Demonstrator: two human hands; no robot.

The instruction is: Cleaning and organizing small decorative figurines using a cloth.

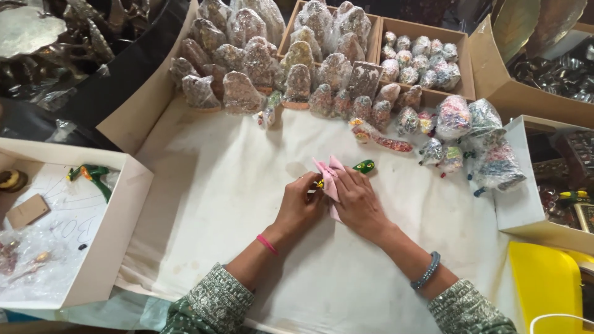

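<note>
Left hand and right hand closed together on pink paper half-wrapped round a small green figurine, pressed to the white-clothed counter. Beyond, bubble-wrapped figures in rows; cardboard box of round wrapped balls. Left, a shallow white tray.

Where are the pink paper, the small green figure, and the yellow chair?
pink paper (pixel 330 170), head view, on its upper folded part.
small green figure (pixel 365 165), head view, on its exposed end.
yellow chair (pixel 544 281), head view, on its seat.
</note>
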